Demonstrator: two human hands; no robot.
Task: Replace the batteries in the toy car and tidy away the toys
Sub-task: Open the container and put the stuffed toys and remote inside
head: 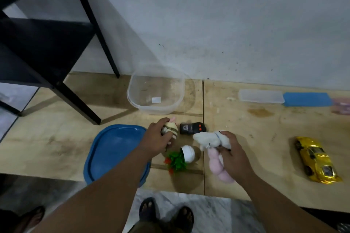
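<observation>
Two toys gripped: left hand (158, 139) closed on striped plush (171, 130), right hand (233, 154) on grey-pink plush (210, 140); tidying step, next likely drop into clear tub (132, 98).

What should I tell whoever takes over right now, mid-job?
Left hand grips a striped plush; right hand grips a white plush and a pink plush.
Clear tub by the wall holds no toys; its blue lid lies beside it.
Remote and tipped toy plant remain on the board.
Yellow toy car lies far right, untouched; battery state unseen.
Left: bin the toys, check the car.
</observation>
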